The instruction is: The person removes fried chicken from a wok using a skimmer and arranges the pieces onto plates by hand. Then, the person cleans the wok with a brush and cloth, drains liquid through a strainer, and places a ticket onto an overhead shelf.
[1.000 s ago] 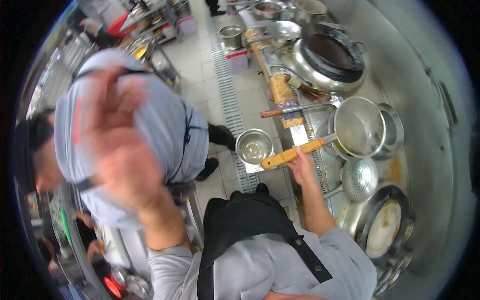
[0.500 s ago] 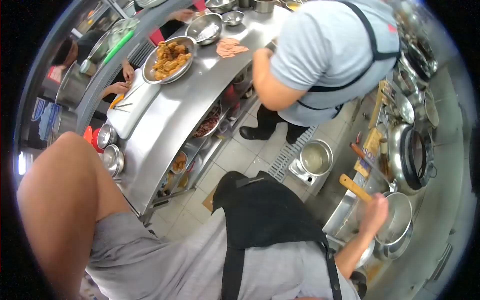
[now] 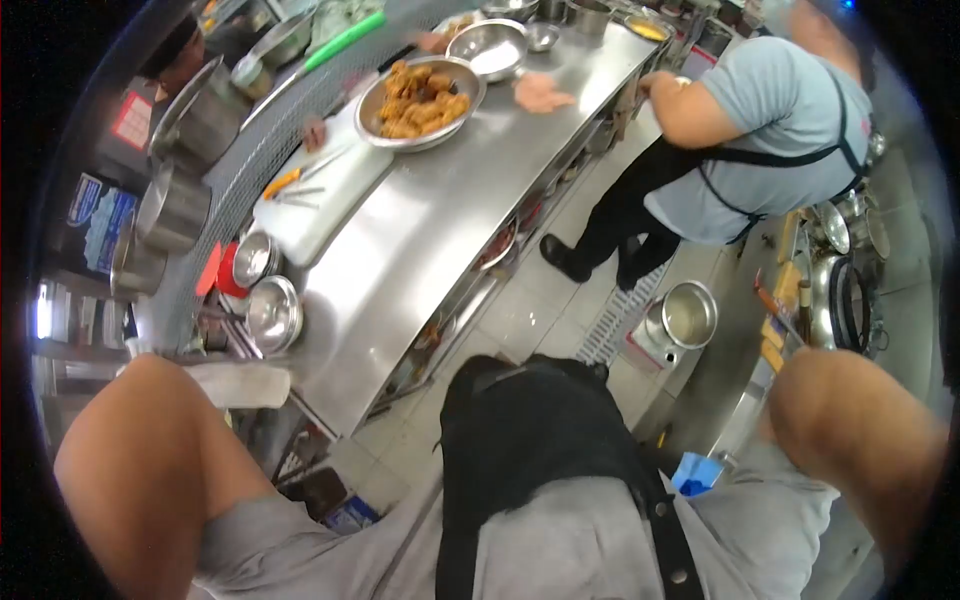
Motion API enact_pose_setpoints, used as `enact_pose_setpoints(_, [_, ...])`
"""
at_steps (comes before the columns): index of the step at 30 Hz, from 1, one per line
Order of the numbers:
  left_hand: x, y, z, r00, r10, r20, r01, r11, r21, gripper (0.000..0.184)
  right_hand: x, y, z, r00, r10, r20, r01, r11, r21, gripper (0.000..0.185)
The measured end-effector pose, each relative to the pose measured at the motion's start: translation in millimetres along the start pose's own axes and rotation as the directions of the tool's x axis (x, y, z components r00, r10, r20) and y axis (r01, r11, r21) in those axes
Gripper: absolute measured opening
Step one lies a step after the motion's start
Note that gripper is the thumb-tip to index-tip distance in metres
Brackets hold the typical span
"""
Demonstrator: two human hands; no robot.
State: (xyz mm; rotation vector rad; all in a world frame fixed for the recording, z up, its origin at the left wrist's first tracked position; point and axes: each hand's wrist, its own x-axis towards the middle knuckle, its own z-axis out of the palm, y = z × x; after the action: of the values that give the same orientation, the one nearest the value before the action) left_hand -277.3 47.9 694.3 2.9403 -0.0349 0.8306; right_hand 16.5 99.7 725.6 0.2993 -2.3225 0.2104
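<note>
Grey-sleeved arms (image 3: pixel 140 450) are apparently reaching headward, hands out of view, so I cannot tell their grip. Handling anything is likely calling for lowering them.

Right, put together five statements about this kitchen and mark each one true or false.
1. Browned fried food fills a steel bowl. True.
2. The orange-handled utensil lies on the floor. False: it lies on the white cutting board.
3. The wearer's left hand and right hand both rest on the steel counter. False: both are out of view; only the left arm and right arm show.
4. The steel pot stands beside the floor grate. True.
5. The co-worker wears a bright red shirt. False: the shirt is light grey, with black apron straps.
</note>
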Motion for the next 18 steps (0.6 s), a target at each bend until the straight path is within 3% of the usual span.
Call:
enact_pose_setpoints(11, [-46.9,1.3,-10.2,0.984,-0.176,0.037,0.176,0.984,-0.008,0.049,29.1,46.9,47.2,0.998,-0.062,0.002,0.062,0.996,0.059,0.049])
enact_pose_setpoints(18, [-27.8,-29.4,16.8,0.986,-0.154,0.067,0.155,0.988,-0.006,0.046,-3.2,68.3,29.3,0.994,-0.107,0.006,0.106,0.991,0.078,0.044])
